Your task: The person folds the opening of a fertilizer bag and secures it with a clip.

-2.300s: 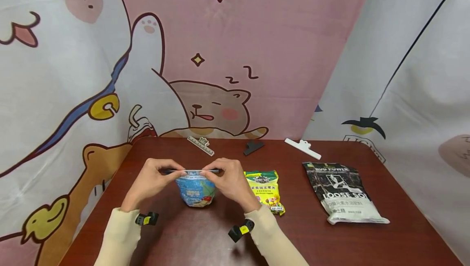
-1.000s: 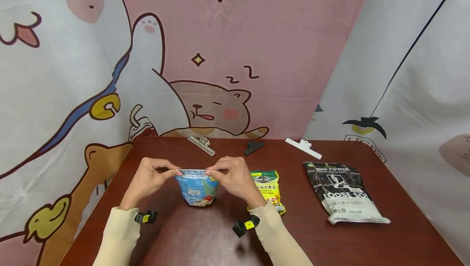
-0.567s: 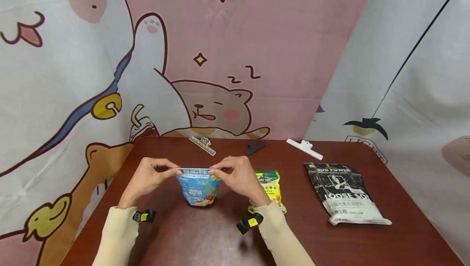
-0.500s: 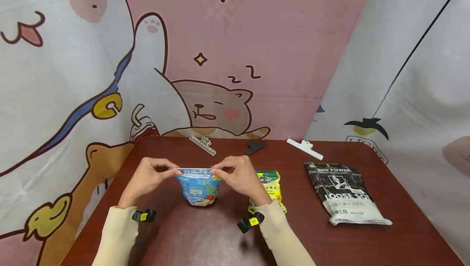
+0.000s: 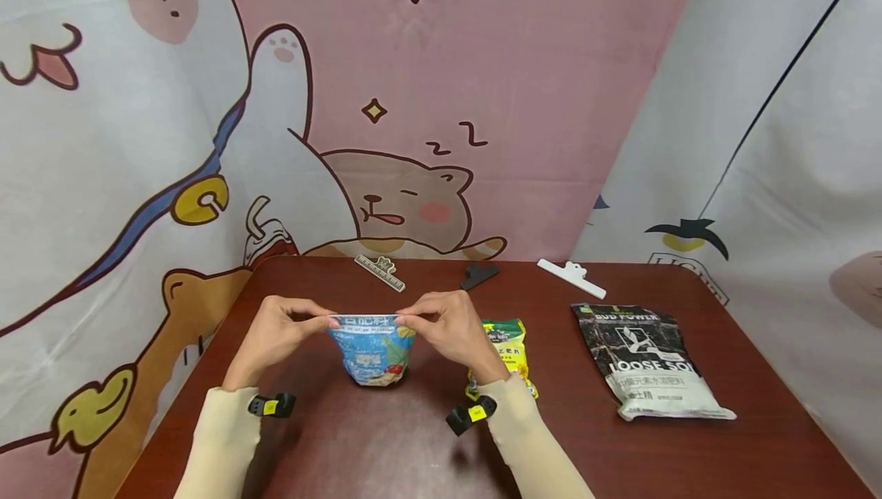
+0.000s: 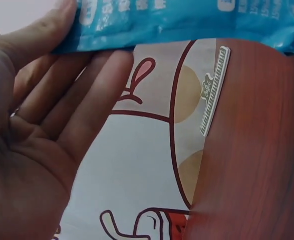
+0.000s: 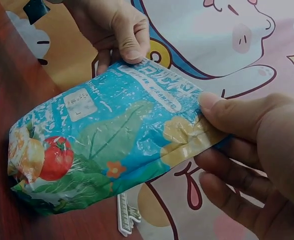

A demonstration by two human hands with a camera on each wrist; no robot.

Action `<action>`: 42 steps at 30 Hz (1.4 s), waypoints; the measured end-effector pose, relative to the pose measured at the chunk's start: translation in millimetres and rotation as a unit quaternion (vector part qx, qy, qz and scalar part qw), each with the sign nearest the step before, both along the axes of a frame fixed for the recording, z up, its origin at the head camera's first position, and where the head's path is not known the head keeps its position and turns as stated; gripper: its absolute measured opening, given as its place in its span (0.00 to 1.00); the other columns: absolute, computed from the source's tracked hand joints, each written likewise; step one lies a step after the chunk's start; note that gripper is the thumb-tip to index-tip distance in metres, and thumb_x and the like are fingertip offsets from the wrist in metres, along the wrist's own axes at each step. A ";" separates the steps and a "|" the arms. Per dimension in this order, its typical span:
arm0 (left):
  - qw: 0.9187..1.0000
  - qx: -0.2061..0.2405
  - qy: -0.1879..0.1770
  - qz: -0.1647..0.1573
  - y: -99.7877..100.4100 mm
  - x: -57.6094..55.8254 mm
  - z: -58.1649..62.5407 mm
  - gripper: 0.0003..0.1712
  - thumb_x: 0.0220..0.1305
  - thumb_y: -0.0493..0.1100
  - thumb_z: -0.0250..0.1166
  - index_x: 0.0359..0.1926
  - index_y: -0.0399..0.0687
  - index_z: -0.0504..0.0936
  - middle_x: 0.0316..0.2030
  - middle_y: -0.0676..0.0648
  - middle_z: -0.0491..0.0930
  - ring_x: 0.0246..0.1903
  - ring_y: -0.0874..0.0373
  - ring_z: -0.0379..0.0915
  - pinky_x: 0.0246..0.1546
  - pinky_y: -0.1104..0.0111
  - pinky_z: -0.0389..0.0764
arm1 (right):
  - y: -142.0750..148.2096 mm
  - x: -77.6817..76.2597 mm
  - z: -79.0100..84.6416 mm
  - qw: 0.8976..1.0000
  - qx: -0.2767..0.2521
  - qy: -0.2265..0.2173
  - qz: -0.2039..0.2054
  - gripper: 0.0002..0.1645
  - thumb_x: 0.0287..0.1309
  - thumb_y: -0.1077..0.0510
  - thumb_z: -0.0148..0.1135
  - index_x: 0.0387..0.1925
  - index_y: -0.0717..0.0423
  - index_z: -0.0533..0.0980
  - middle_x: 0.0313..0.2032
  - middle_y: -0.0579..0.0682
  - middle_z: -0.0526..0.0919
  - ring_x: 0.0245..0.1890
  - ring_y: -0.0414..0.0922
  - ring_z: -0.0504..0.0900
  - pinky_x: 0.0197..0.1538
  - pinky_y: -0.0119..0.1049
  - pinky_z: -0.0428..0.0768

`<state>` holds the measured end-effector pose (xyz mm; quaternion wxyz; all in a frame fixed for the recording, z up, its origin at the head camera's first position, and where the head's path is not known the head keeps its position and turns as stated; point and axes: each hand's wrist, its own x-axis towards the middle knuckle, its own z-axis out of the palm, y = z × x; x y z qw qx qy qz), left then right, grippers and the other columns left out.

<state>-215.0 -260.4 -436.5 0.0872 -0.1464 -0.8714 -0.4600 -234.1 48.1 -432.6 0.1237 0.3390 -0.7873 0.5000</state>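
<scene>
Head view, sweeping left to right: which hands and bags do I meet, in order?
Left hand → blue bag → right hand → yellow packet, partly hidden by that hand and wrist → black-and-white bag.

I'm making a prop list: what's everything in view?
Table: one, reddish brown, foreground
Blue bag: one, blue, left of centre
Yellow bag: one, yellow and green, near centre
Big bag: one, black and white, table's right side
Piano-key clip: one, pale, far edge, left
Black clip: one, black, far edge, middle
White clip: one, white, far edge, right
Backdrop: count unclear, mostly pink and white, behind
Wristbands: two, black and yellow, at wrists
Sleeves: two, cream, on forearms
Left hand: one, pinching blue bag's top left
Right hand: one, pinching that bag's top right
</scene>
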 end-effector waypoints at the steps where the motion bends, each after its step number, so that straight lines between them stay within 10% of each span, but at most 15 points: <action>1: 1.000 0.006 -0.011 0.000 -1.2 -0.3 -0.6 0.06 0.58 0.54 0.77 0.34 0.63 0.93 0.30 0.56 0.90 0.30 0.59 0.79 0.29 0.68 0.78 | -0.1 -0.1 0.0 1.000 0.004 -0.006 0.000 0.05 0.60 0.51 0.74 0.38 0.42 0.91 0.30 0.37 0.89 0.22 0.34 0.77 0.25 0.30 0.74; 22: 0.999 0.032 -0.031 -0.028 -6.3 -6.5 -3.2 0.06 0.65 0.45 0.72 0.40 0.52 0.92 0.34 0.48 0.90 0.31 0.58 0.88 0.37 0.68 0.86 | 6.0 1.9 6.3 0.998 0.032 -0.049 0.000 0.07 0.62 0.50 0.72 0.40 0.42 0.90 0.33 0.37 0.91 0.22 0.39 0.82 0.25 0.31 0.77; 42: 0.998 0.021 -0.062 -0.018 -8.8 -0.7 -0.2 0.07 0.64 0.54 0.72 0.41 0.62 0.91 0.34 0.53 0.89 0.33 0.55 0.85 0.36 0.66 0.84 | 14.8 -19.4 9.6 0.984 0.106 -0.135 -0.036 0.20 0.68 0.34 0.61 0.54 0.33 0.83 0.53 0.37 0.87 0.48 0.38 0.86 0.50 0.42 0.84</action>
